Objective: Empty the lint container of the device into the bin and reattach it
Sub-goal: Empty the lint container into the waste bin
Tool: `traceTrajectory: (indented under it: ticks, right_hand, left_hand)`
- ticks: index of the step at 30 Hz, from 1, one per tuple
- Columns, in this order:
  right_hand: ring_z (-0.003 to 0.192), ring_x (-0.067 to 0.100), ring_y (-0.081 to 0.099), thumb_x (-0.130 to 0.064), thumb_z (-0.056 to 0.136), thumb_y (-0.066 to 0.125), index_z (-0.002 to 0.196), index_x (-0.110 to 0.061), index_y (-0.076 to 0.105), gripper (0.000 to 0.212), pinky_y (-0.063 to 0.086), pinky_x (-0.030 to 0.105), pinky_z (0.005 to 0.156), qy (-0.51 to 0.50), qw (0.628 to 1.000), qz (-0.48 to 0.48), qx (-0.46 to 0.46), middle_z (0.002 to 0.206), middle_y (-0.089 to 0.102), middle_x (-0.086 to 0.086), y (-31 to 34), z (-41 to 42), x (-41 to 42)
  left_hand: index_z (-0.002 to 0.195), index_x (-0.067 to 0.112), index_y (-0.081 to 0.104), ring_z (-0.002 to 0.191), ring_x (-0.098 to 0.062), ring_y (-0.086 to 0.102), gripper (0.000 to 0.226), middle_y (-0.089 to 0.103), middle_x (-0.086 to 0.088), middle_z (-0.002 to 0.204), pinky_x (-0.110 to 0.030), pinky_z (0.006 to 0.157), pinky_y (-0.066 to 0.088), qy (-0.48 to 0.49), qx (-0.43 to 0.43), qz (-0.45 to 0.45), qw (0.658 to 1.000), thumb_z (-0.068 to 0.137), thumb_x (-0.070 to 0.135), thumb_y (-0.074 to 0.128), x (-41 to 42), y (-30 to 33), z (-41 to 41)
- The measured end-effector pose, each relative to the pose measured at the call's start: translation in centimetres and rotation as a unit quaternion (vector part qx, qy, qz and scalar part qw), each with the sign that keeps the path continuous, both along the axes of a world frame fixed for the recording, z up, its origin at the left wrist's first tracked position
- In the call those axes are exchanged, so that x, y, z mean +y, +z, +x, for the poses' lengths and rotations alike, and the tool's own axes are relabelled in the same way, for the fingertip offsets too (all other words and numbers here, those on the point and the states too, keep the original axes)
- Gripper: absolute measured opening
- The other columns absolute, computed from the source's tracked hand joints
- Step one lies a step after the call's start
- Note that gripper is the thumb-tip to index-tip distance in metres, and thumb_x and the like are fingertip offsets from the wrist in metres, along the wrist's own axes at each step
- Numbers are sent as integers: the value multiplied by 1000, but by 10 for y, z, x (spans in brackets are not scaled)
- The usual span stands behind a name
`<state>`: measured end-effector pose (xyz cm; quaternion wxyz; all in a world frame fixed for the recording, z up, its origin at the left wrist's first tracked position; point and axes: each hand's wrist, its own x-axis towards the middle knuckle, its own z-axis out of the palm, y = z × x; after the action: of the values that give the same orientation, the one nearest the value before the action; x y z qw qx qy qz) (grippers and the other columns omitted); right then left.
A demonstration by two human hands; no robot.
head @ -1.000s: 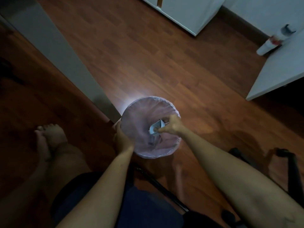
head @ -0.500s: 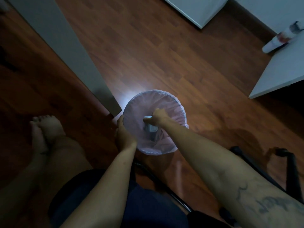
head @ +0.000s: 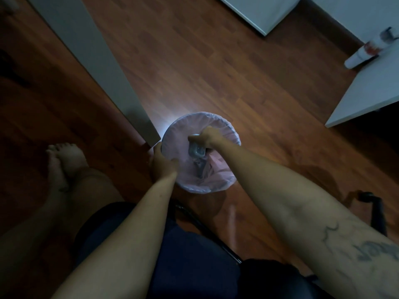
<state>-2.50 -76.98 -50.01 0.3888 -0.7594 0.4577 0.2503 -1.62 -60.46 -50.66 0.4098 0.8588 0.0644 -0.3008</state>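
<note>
A small round bin (head: 216,120) lined with a pale pink bag stands on the wooden floor in front of me. My left hand (head: 163,164) grips the bin's near left rim. Over the bin's opening, my right hand (head: 208,137) is closed on a small clear lint container (head: 196,151), which hangs down inside the bag. Dark lint or rubbish lies at the bottom of the bag. The device itself is not visible.
A grey door edge (head: 103,67) runs from the top left to just beside the bin. A white tabletop (head: 371,93) with a lying bottle (head: 367,50) is at the right. A white cabinet corner (head: 263,11) is at the top. My bare feet (head: 64,162) rest at left; chair parts (head: 375,210) at lower right.
My right hand has turned over the bin, so the container now points down into the bag. The view has shifted slightly; my left hand stays on the rim.
</note>
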Motion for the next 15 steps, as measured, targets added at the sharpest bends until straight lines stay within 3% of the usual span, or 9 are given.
traceTrajectory:
  ticks: [3, 7, 11, 15]
  right_hand:
    - [89, 33, 70, -52, 83, 62, 103, 0, 61, 55, 59, 44, 81, -21, 999, 7, -29, 94, 66, 18, 25, 8, 2]
    - [80, 35, 67, -55, 90, 50, 103, 3, 68, 63, 55, 37, 71, -14, 997, 42, -64, 90, 66, 20, 69, 11, 12]
    - [64, 29, 57, -49, 96, 44, 83, -2, 62, 52, 48, 35, 64, -43, 977, 144, -153, 74, 60, 16, 118, 10, 23]
    - [73, 28, 59, -36, 88, 53, 87, -12, 57, 24, 51, 32, 65, -103, 930, 258, -240, 90, 63, 13, 161, 13, 33]
  left_hand:
    - [133, 13, 55, 126, -37, 54, 50, 55, -16, 138, -46, 103, 47, -7, 14, 19, 1000, 83, 16, 60, 3, 18, 11]
    - [124, 6, 61, 120, -37, 58, 40, 61, -19, 133, -46, 102, 48, -19, 10, 16, 1000, 88, 20, 62, 11, 52, 20]
    - [97, 9, 68, 108, -38, 65, 15, 70, -24, 115, -45, 94, 52, -37, -42, -16, 998, 88, 13, 57, 24, 107, 25]
    - [106, 8, 71, 109, -33, 66, 22, 71, -17, 116, -36, 91, 51, -24, -111, -19, 993, 88, 13, 60, 48, 153, 34]
